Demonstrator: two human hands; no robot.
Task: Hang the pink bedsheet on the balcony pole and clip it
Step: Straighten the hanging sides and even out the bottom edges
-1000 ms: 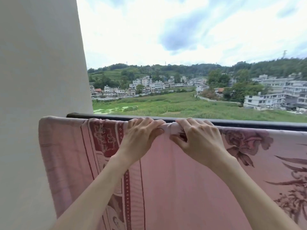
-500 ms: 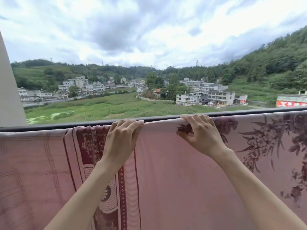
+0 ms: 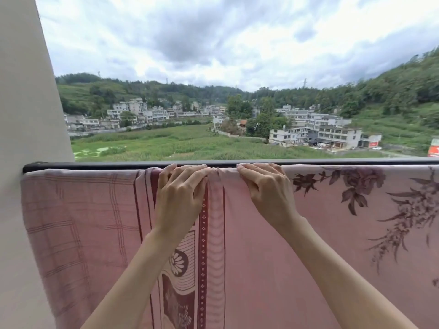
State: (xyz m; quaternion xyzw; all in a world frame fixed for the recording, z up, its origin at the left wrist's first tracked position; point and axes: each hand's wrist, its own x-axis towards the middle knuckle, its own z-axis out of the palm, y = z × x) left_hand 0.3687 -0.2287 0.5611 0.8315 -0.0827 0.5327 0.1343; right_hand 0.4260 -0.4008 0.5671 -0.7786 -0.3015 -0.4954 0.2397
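Pink bedsheet [image 3: 249, 245] fabric is bunched into a small fold at the pole top, between both hands. Left hand [image 3: 180, 195] and right hand [image 3: 267, 188] curl over the draped edge, pinching cloth. Half a second ago they sat apart; now they are close together, gathering a pleat, likely for clipping. Sheet's long axis runs left-right along the balcony pole [image 3: 95, 165]. No clip visible.

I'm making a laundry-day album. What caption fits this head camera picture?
Both hands, left hand and right hand, grip the pink bedsheet draped over the balcony pole.
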